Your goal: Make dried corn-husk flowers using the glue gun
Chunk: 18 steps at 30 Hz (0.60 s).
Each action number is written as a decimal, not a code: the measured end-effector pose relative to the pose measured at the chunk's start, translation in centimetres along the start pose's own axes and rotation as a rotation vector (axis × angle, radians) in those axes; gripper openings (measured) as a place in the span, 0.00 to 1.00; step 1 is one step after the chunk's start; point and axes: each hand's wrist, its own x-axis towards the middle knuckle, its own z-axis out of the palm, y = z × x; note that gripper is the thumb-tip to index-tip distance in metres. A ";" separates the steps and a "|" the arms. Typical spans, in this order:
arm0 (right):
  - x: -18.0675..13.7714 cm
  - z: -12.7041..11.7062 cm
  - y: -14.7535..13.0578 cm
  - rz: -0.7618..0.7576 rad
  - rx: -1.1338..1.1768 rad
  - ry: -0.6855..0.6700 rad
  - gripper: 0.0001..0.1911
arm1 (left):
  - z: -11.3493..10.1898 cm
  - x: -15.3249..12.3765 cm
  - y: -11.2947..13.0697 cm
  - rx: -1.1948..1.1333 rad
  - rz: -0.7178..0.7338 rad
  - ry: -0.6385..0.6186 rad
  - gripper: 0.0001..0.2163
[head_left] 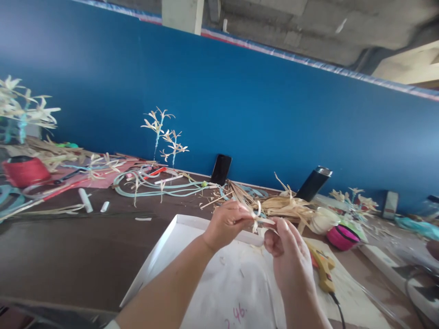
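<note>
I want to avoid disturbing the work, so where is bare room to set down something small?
The widest free patch is the brown tabletop left of the shallow white tray, nearer than the two white cylinders. It is crowded behind the tray, with pale dry husks and looped light-blue tubing, and to its right, with the yellow glue gun.

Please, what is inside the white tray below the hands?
Inside the white tray, small pale scraps and pink handwriting are visible. The left forearm and right hand hide parts of it; what lies behind them cannot be seen.
</note>
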 end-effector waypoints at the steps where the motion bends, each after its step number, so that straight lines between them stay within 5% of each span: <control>1: 0.0 0.1 0.0 -0.004 -0.025 0.002 0.12 | 0.0 0.0 0.0 0.003 -0.001 -0.010 0.06; 18: 0.4 0.0 0.6 0.093 0.108 0.038 0.12 | 0.3 0.0 0.5 -0.107 -0.063 0.021 0.07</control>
